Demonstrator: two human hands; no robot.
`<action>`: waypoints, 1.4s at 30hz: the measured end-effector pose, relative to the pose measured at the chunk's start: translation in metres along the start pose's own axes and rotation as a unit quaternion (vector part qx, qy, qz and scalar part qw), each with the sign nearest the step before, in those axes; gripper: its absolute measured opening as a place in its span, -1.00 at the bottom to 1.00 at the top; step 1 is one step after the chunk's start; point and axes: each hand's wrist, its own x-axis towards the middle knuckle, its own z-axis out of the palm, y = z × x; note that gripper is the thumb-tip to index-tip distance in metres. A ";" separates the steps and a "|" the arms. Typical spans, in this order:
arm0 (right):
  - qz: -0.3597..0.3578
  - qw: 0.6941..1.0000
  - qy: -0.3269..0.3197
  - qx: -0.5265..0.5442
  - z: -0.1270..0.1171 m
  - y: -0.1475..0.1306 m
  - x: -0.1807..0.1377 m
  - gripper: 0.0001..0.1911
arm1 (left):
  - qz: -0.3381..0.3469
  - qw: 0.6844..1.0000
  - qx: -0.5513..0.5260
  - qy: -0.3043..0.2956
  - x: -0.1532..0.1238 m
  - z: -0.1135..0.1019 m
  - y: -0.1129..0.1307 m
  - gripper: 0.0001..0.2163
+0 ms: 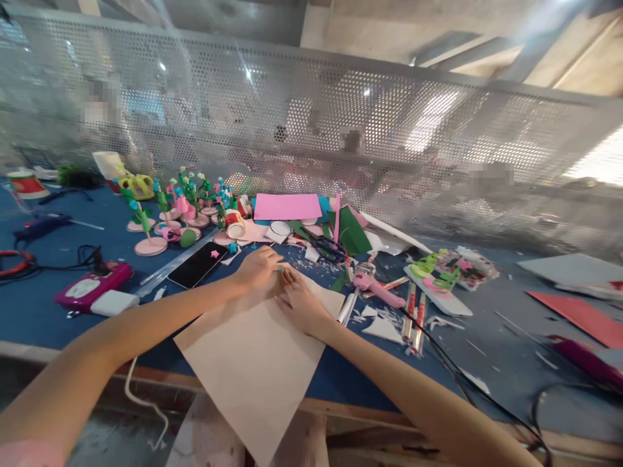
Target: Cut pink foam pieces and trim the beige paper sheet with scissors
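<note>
A large pale beige sheet of paper [257, 363] lies cornerwise before me, its near corner hanging over the table edge above my lap. At its far corner my left hand [260, 266] has its fingers closed on the paper, close to a small greenish bit. Beside it, my right hand [299, 298] has bent fingers pressed together on the same corner, which looks curled up under the fingertips. How tightly the paper is turned there is hidden by the fingers. A black phone [198, 264] with a pink star on it lies to the left of my left hand.
Small flower models on round bases [150, 245] stand at the left. A purple power strip [97, 285] lies nearer. Pink sheets [288, 207], scissors [328, 249] and scraps lie beyond my hands. A pink glue gun [377, 290] with a black cable is at the right. Perforated metal panel [316, 104] behind.
</note>
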 end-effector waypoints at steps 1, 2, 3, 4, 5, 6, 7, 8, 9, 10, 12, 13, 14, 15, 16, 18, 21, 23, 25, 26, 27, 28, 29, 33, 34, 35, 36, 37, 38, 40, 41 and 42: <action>-0.003 1.000 -0.004 -0.001 -0.001 0.000 0.001 -0.37 | -0.013 1.000 -0.006 -0.020 -0.004 -0.003 0.007 -0.75; -0.009 1.000 -0.006 -0.002 -0.002 0.001 0.001 -0.38 | -0.022 0.999 -0.013 -0.041 -0.008 -0.006 0.014 -0.73; -0.014 1.000 -0.004 -0.003 -0.002 0.002 0.002 -0.38 | -0.031 0.997 -0.020 -0.064 -0.013 -0.008 0.019 -0.70; -0.017 1.000 0.000 -0.003 -0.003 0.002 0.002 -0.37 | -0.033 0.995 -0.025 -0.089 -0.017 -0.009 0.024 -0.64; -0.013 1.000 0.006 -0.002 -0.004 0.002 0.001 -0.36 | -0.030 0.992 -0.023 -0.118 -0.020 -0.009 0.026 -0.57; -0.002 1.000 0.013 0.000 -0.005 0.002 0.001 -0.36 | -0.026 0.988 -0.019 -0.152 -0.023 -0.008 0.027 -0.51; 0.014 1.000 0.022 0.002 -0.006 0.001 -0.001 -0.38 | -0.027 0.982 -0.016 -0.185 -0.025 -0.007 0.026 -0.48; 0.034 0.999 0.031 0.003 -0.007 -0.001 -0.002 -0.41 | -0.023 0.977 -0.012 -0.210 -0.026 -0.005 0.023 -0.46; 0.050 0.998 0.037 0.005 -0.008 -0.002 -0.004 -0.47 | -0.018 0.973 -0.005 -0.230 -0.026 -0.004 0.020 -0.44; 0.061 0.997 0.043 0.002 -0.009 -0.004 -0.005 -0.50 | -0.017 0.970 0.003 -0.243 -0.025 -0.003 0.016 -0.41; 0.065 0.997 0.045 -0.007 -0.010 -0.007 -0.008 -0.57 | -0.020 0.967 0.020 -0.255 -0.020 -0.002 0.011 -0.36; 0.062 0.997 0.046 -0.012 -0.011 -0.008 -0.008 -0.59 | -0.025 0.966 0.027 -0.258 -0.017 -0.002 0.010 -0.34; 0.059 0.997 0.048 -0.017 -0.011 -0.009 -0.009 -0.60 | -0.033 0.964 0.031 -0.261 -0.014 -0.002 0.010 -0.32; 0.056 0.997 0.052 -0.023 -0.011 -0.010 -0.009 -0.61 | -0.042 0.963 0.033 -0.263 -0.010 -0.001 0.011 -0.32; 0.057 0.996 0.057 -0.030 -0.010 -0.010 -0.008 -0.61 | -0.052 0.962 0.032 -0.265 -0.006 0.000 0.012 -0.31; 0.065 0.995 0.065 -0.048 -0.009 -0.010 -0.008 -0.61 | -0.083 0.961 0.027 -0.262 0.002 0.004 0.012 -0.28; 0.077 0.992 0.067 -0.080 -0.006 -0.009 -0.007 -0.58 | -0.106 0.962 0.009 -0.252 0.011 0.010 0.010 -0.21; 0.077 0.990 0.065 -0.094 -0.004 -0.010 -0.006 -0.55 | -0.106 0.965 -0.006 -0.241 0.014 0.013 0.006 -0.17; 0.076 0.990 0.062 -0.100 -0.003 -0.010 -0.006 -0.54 | -0.109 0.968 -0.017 -0.227 0.015 0.014 0.004 -0.14; 0.076 0.990 0.061 -0.102 -0.003 -0.011 -0.006 -0.54 | -0.113 0.969 -0.023 -0.220 0.015 0.013 0.004 -0.14; 0.075 0.990 0.060 -0.103 -0.002 -0.011 -0.006 -0.54 | -0.117 0.970 -0.028 -0.213 0.015 0.013 0.004 -0.14; 0.074 0.990 0.059 -0.102 -0.003 -0.011 -0.006 -0.54 | -0.119 0.970 -0.034 -0.209 0.014 0.012 0.005 -0.14; 0.072 0.991 0.059 -0.101 -0.003 -0.010 -0.006 -0.54 | -0.119 0.971 -0.039 -0.205 0.013 0.011 0.006 -0.15; 0.065 0.992 0.063 -0.082 -0.004 -0.006 -0.007 -0.54 | -0.119 0.974 -0.043 -0.190 0.010 0.007 0.011 -0.20; 0.065 0.993 0.066 -0.076 -0.005 -0.005 -0.008 -0.53 | -0.117 0.974 -0.040 -0.187 0.010 0.007 0.011 -0.22; 0.065 0.993 0.067 -0.070 -0.005 -0.003 -0.008 -0.53 | -0.113 0.975 -0.035 -0.186 0.009 0.006 0.012 -0.24; 0.065 0.994 0.067 -0.065 -0.005 -0.002 -0.008 -0.53 | -0.107 0.976 -0.028 -0.187 0.009 0.006 0.012 -0.27; 0.064 0.994 0.066 -0.060 -0.004 0.000 -0.009 -0.52 | -0.102 0.977 -0.019 -0.187 0.009 0.007 0.012 -0.29; 0.062 0.994 0.063 -0.057 -0.004 0.001 -0.009 -0.52 | -0.097 0.977 -0.009 -0.189 0.009 0.007 0.012 -0.31; 0.059 0.995 0.059 -0.050 -0.004 0.002 -0.010 -0.53 | -0.084 0.977 0.010 -0.196 0.009 0.007 0.013 -0.35; 0.058 0.995 0.059 -0.046 -0.004 0.002 -0.010 -0.53 | -0.077 0.976 0.017 -0.201 0.009 0.007 0.013 -0.37; 0.058 0.996 0.060 -0.043 -0.005 0.003 -0.011 -0.54 | -0.070 0.976 0.023 -0.205 0.010 0.006 0.014 -0.39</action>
